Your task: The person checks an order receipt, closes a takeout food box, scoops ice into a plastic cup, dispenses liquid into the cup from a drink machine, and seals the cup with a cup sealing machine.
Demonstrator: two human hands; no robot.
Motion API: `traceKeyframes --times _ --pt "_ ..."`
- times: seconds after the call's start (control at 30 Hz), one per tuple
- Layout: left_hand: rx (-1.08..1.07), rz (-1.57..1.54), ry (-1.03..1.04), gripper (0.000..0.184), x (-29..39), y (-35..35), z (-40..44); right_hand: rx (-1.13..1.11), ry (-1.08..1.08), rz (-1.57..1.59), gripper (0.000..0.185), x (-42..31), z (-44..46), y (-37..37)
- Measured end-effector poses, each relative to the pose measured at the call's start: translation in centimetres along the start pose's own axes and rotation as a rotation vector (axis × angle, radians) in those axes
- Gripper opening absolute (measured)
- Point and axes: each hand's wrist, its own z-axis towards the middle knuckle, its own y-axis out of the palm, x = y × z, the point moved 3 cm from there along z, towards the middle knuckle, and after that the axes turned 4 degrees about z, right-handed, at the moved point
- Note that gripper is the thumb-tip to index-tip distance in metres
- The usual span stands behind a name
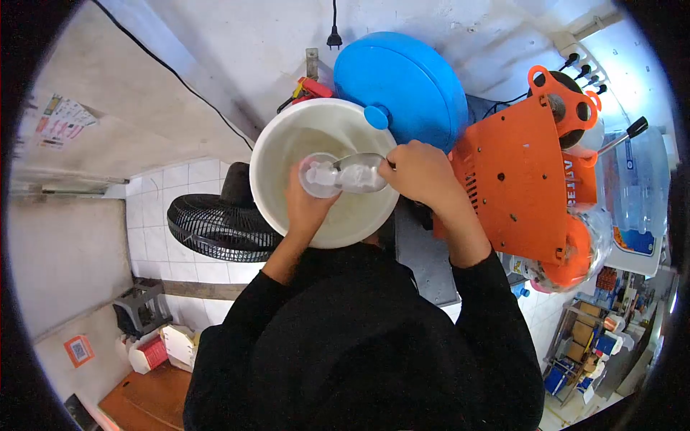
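Note:
My left hand is wrapped round a clear plastic cup with ice in it, held over a white bucket. In my right hand is a metal scoop, gripped by its handle. Ice cubes lie in the scoop, whose tip reaches the cup's mouth. Beneath both hands the bucket's pale inside shows; what lies at its bottom is hard to make out.
A round blue lid leans behind the bucket. To the right stands an orange machine, with a clear container beyond it. A black fan is at the left, and a black plug hangs on the wall.

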Motion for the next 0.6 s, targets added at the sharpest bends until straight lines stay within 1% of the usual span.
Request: traceKeyframes --times 0.07,0.13,0.23,0.33,0.43,0.47,0.5,0.53,0.6 --pt "0.022 -0.008 0.033 0.074 -0.8 0.4 -0.1 -0.031 0.018 0.046 0.037 0.6 0.1 -0.3" --pt "0.017 0.031 0.072 0.074 1.4 -0.2 -0.4 -0.076 0.031 0.136 0.039 2.2 0.0 0.2" --pt "0.086 -0.093 0.019 0.076 2.1 -1.1 0.1 -0.177 0.011 0.309 0.041 4.6 -0.7 1.5" --pt "0.082 -0.007 0.016 0.075 0.7 -2.1 0.4 -0.256 0.065 0.427 0.041 6.3 -1.2 4.0" --pt "0.158 0.267 0.156 0.07 1.1 -3.8 0.7 -0.253 0.103 0.26 0.041 5.2 -1.5 6.2" --pt "0.116 0.289 0.197 0.071 1.6 -4.0 0.8 -0.259 0.122 0.195 0.04 4.2 -1.5 6.8" --pt "0.074 0.312 0.234 0.071 3.0 -4.5 0.9 -0.275 0.071 0.113 0.041 3.1 -1.4 7.7" --pt "0.03 0.336 0.269 0.072 4.1 -4.9 0.9 -0.278 0.068 0.084 0.039 2.4 -1.0 9.0" --pt "0.03 0.394 0.211 0.07 4.9 -5.4 0.9 -0.289 0.062 0.029 0.036 1.3 -0.4 11.6"
